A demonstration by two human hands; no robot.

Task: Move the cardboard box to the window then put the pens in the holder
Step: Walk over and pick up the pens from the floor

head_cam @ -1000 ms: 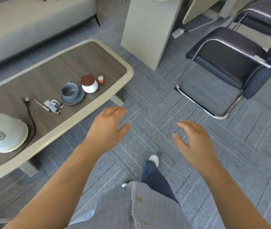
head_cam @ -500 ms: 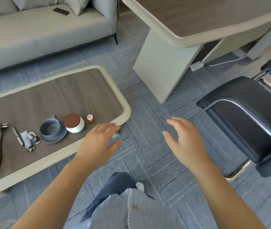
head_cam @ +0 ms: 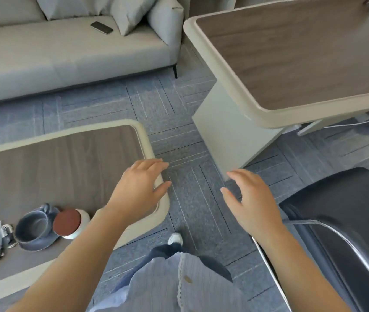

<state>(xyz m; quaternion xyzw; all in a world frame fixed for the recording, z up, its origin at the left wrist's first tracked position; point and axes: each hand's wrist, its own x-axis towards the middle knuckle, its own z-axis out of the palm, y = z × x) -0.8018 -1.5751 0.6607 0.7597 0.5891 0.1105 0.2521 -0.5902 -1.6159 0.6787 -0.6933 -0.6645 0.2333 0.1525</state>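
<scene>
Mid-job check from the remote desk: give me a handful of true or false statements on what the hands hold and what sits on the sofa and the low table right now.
1. Both hands are empty. True: the left hand and the right hand are open, fingers spread, with nothing in either grip.
2. The cardboard box sits on the low table. False: no box is in view; the low table carries a blue cup on a saucer and a white jar with a brown lid.
3. A phone lies on the sofa. True: a dark phone rests on the seat of the sofa.
4. The dark chair is on the person's left. False: the chair is on the right.
5. The jar's lid is off. False: the brown lid is on.
</scene>
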